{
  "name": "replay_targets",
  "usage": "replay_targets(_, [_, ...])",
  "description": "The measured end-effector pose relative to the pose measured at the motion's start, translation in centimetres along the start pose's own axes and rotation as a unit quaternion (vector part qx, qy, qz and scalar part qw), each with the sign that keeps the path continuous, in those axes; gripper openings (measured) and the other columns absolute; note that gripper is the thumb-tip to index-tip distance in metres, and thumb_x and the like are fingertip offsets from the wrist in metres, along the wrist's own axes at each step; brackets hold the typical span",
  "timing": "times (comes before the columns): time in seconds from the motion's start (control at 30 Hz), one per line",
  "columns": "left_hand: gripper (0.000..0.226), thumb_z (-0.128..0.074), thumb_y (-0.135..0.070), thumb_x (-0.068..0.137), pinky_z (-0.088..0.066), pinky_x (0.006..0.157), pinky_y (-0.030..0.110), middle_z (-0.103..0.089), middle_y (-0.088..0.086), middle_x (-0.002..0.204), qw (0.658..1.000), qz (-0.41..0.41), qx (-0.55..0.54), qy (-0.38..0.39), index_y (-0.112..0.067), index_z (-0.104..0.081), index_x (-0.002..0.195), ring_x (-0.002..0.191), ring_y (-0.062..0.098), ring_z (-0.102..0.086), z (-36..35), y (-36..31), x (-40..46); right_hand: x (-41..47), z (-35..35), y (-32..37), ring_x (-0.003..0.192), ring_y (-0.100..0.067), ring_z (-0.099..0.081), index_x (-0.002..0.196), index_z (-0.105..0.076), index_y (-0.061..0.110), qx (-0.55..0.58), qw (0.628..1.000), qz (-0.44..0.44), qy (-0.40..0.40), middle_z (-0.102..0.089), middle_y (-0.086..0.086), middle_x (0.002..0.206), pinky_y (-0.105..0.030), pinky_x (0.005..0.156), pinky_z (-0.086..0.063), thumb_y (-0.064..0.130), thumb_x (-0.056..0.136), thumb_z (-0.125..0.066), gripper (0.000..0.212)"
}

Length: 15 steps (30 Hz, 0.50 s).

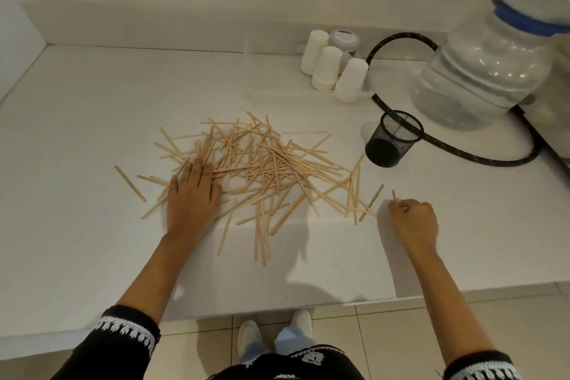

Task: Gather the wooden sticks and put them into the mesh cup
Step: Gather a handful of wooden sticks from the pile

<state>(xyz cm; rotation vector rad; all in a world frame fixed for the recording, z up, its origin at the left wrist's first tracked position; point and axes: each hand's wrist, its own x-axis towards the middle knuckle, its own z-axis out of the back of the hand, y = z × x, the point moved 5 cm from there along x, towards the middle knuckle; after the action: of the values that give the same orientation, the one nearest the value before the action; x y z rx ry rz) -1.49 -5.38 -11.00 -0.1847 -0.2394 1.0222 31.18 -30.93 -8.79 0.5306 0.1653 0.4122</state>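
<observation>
Several thin wooden sticks [265, 163] lie in a loose, crossed heap across the middle of the white counter [92, 120]. My left hand [192, 191] rests flat, fingers straight, on the heap's left side. At the heap's right edge my right hand [413, 219] has its fingers curled and pinches a single wooden stick [394, 194], whose tip sticks up above the fingers. The black mesh cup [393, 140] stands upright behind and a little left of my right hand; I see no sticks in it.
Three upturned white paper cups [327, 71] and a lidded jar stand at the back. A big clear water bottle [484, 71] sits at the right, with a black hose [462, 154] looping round the mesh cup. The counter's front edge runs just below my forearms.
</observation>
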Motion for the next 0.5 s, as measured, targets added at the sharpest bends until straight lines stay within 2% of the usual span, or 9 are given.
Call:
replay_targets(0.1, [0.055, -0.026, -0.034, 0.096, -0.019, 0.112, 0.054, -0.028, 0.014, 0.154, 1.0, -0.001, 0.003, 0.001, -0.008, -0.035, 0.144, 0.142, 0.03, -0.023, 0.0, 0.0, -0.1, -1.1, -1.1, 1.1, 0.078, -0.034, -0.057, 0.09, -0.064, -0.007, 0.003, 0.999, 0.018, 0.026, -0.052, -0.022, 0.107, -0.038, 0.074, -0.049, 0.036, 0.093, -0.052, 0.044])
replay_targets(0.27, [0.047, -0.032, -0.029, 0.101, -0.015, 0.115, 0.053, -0.027, 0.01, 0.155, 1.0, 0.022, -0.018, -0.007, -0.01, -0.036, 0.145, 0.143, 0.027, -0.022, 0.0, 0.0, 0.1, -1.0, -2.5, 4.0, 0.08, -0.033, -0.057, 0.082, -0.06, -0.003, -0.003, 0.998, 0.053, 0.042, -0.047, -0.017, 0.106, -0.035, 0.076, -0.05, 0.057, 0.086, -0.052, 0.061])
replay_targets(0.37, [0.045, -0.031, -0.026, 0.098, -0.01, 0.114, 0.053, -0.045, 0.012, 0.144, 0.996, 0.011, -0.046, -0.072, -0.011, -0.046, 0.138, 0.136, 0.028, -0.037, 1.3, -0.5, -0.4, -0.5, -3.5, 5.8, 0.093, -0.035, -0.053, 0.094, -0.061, -0.001, -0.021, 0.992, 0.098, 0.082, -0.044, -0.013, 0.107, -0.039, 0.086, -0.047, 0.068, 0.077, -0.056, 0.071])
replay_targets(0.43, [0.043, -0.032, -0.024, 0.097, -0.003, 0.115, 0.048, -0.052, 0.008, 0.139, 0.99, 0.018, -0.089, -0.11, -0.015, -0.048, 0.136, 0.134, 0.026, -0.04, 2.2, -1.4, -0.9, -0.4, -4.1, 6.8, 0.1, -0.034, -0.047, 0.103, -0.059, 0.004, -0.042, 0.982, 0.133, 0.125, -0.041, -0.01, 0.11, -0.039, 0.09, -0.043, 0.073, 0.067, -0.061, 0.078])
replay_targets(0.5, [0.04, -0.033, -0.019, 0.096, -0.003, 0.116, 0.045, -0.057, 0.006, 0.133, 0.986, 0.006, -0.11, -0.126, -0.015, -0.047, 0.133, 0.13, 0.025, -0.044, 2.6, -3.5, -1.0, -0.4, -4.7, 7.4, 0.105, -0.033, -0.042, 0.115, -0.052, 0.009, -0.098, 0.967, 0.17, 0.162, -0.038, -0.009, 0.116, -0.04, 0.095, -0.039, 0.077, 0.056, -0.066, 0.091])
